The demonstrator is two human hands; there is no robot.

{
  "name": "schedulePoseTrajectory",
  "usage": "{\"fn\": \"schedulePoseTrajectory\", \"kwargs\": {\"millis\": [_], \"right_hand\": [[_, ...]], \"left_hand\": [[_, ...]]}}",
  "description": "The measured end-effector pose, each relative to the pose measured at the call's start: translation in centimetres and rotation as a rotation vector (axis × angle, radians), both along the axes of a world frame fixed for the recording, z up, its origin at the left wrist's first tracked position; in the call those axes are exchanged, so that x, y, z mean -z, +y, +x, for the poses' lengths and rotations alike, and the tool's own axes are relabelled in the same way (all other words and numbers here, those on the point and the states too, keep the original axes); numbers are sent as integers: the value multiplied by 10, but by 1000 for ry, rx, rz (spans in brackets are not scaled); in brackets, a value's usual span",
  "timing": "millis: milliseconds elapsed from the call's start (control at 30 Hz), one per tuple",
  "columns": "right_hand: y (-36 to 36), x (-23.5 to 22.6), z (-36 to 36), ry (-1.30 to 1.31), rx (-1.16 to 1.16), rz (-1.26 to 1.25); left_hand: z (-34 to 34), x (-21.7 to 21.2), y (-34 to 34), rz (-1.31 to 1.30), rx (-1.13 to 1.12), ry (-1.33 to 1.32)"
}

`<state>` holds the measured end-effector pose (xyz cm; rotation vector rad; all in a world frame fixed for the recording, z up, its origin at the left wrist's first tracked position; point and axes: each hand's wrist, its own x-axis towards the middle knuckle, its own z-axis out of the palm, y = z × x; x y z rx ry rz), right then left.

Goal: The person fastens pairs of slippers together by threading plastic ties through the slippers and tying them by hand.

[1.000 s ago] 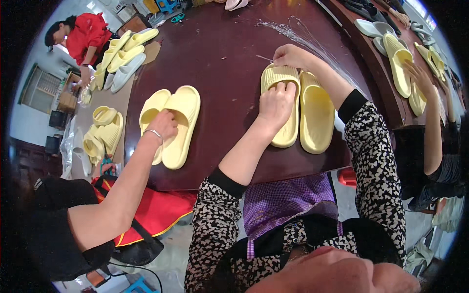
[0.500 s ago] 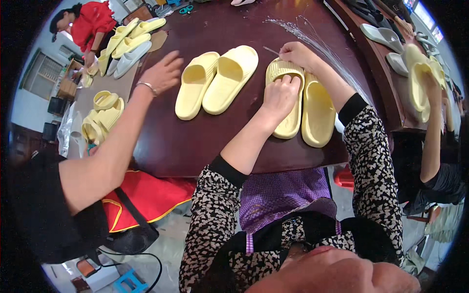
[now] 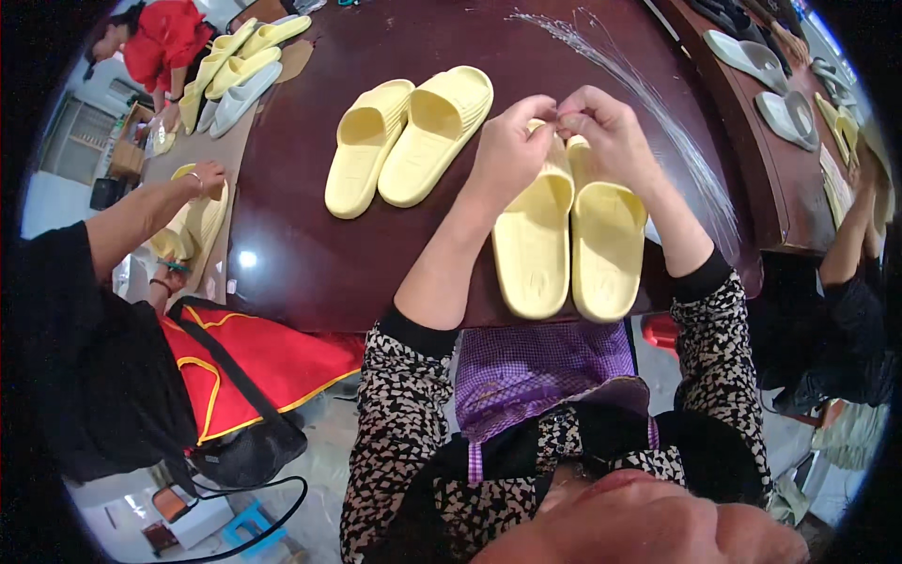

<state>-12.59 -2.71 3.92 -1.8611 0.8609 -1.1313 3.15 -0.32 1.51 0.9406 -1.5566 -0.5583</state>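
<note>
My left hand (image 3: 513, 155) and my right hand (image 3: 613, 134) meet fingertip to fingertip above the toe ends of a pair of pale yellow slide slippers. Both are closed in a pinch. What sits between the fingertips is too small to make out; a thin strand showed at my right hand a moment ago. Below my wrists lie the left slipper (image 3: 532, 254) and the right slipper (image 3: 606, 258), side by side, heels toward me, their straps partly hidden by my hands. Another yellow pair (image 3: 427, 141) lies to the left, touching neither hand.
A bundle of thin clear strands (image 3: 648, 103) lies on the dark red table (image 3: 301, 188) beyond my right hand. At left, a co-worker's hand (image 3: 209, 179) touches yellow slippers. More yellow and grey slippers (image 3: 246, 89) lie at the far left, others (image 3: 787, 117) on the right-hand table.
My left hand has come out of the slipper and joined my right hand at the toe ends. The slippers under them slid toward me. The co-worker's arm at left drew back from the middle pair.
</note>
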Motion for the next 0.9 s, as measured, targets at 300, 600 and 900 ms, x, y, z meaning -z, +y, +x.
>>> {"fn": "schedulePoseTrajectory", "kwargs": {"millis": [300, 600, 900], "right_hand": [[-2, 11, -9, -142, 43, 101], [9, 1, -5, -122, 104, 155], [10, 9, -5, -73, 152, 19]], "left_hand": [[3, 12, -2, 353, 182, 121], [4, -8, 1, 486, 199, 473], [-3, -9, 5, 510, 171, 565]]}}
